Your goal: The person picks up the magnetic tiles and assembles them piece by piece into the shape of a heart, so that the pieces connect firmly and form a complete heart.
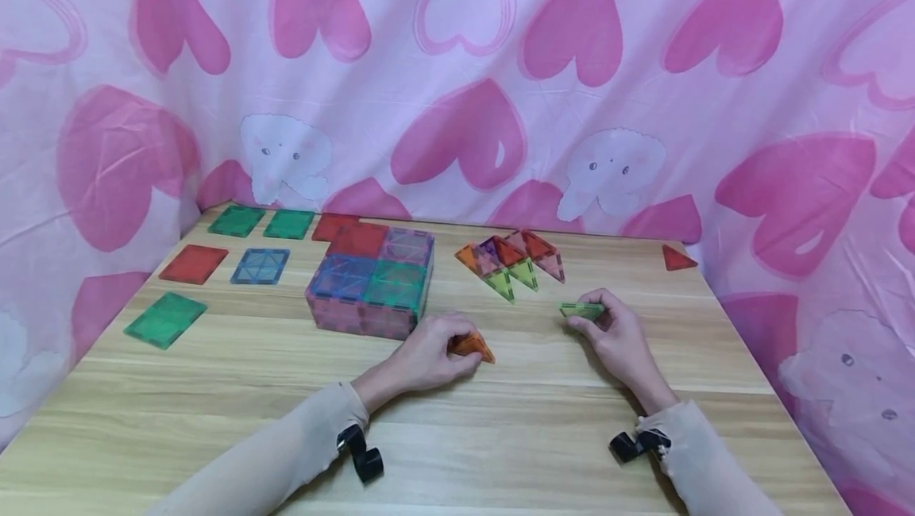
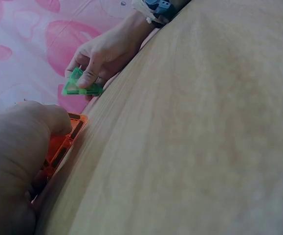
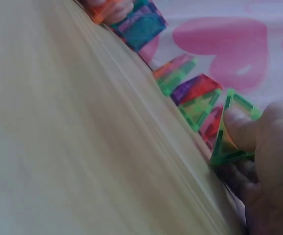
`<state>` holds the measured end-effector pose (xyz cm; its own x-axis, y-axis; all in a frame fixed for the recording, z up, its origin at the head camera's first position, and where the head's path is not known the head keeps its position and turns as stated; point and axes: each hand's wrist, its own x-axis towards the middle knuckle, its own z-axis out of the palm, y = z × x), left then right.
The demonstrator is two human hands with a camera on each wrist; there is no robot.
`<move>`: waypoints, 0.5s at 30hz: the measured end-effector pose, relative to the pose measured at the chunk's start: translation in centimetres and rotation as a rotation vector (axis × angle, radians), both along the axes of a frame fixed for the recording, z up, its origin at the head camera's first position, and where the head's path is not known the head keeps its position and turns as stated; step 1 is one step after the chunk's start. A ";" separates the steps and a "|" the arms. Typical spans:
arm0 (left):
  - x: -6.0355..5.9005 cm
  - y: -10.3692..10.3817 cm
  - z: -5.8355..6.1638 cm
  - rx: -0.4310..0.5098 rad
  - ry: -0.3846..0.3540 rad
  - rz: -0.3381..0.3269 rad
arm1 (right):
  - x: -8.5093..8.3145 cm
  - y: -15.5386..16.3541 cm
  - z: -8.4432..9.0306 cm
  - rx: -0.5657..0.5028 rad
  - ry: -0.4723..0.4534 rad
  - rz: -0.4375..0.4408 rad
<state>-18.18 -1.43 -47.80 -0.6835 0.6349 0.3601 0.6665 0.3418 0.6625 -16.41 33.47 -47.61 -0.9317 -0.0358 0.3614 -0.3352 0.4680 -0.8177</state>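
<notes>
My left hand [image 1: 429, 357] grips an orange triangular magnetic tile [image 1: 473, 346] on the wooden table [image 1: 500, 437], just in front of a flat box built of coloured square tiles [image 1: 372, 279]. The left wrist view shows the same orange tile [image 2: 63, 144] pinched under my thumb. My right hand [image 1: 616, 335] pinches a green triangular tile [image 1: 582, 310] tilted up off the table, seen close as the green tile [image 3: 231, 129] in the right wrist view. A cluster of triangular tiles [image 1: 511, 262] lies beyond and between the two hands.
Loose square tiles lie at the table's far left: green [image 1: 165, 318], red [image 1: 194, 263], blue [image 1: 260, 265], and more green [image 1: 237, 221] at the back. A lone red triangle [image 1: 676, 259] sits at the far right edge. Pink heart-print cloth [image 1: 457, 87] surrounds the table.
</notes>
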 end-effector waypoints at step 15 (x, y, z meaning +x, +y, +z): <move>-0.2 0.2 0.2 -0.016 -0.010 -0.011 | 3.6 -7.7 0.5 -0.225 -0.184 0.307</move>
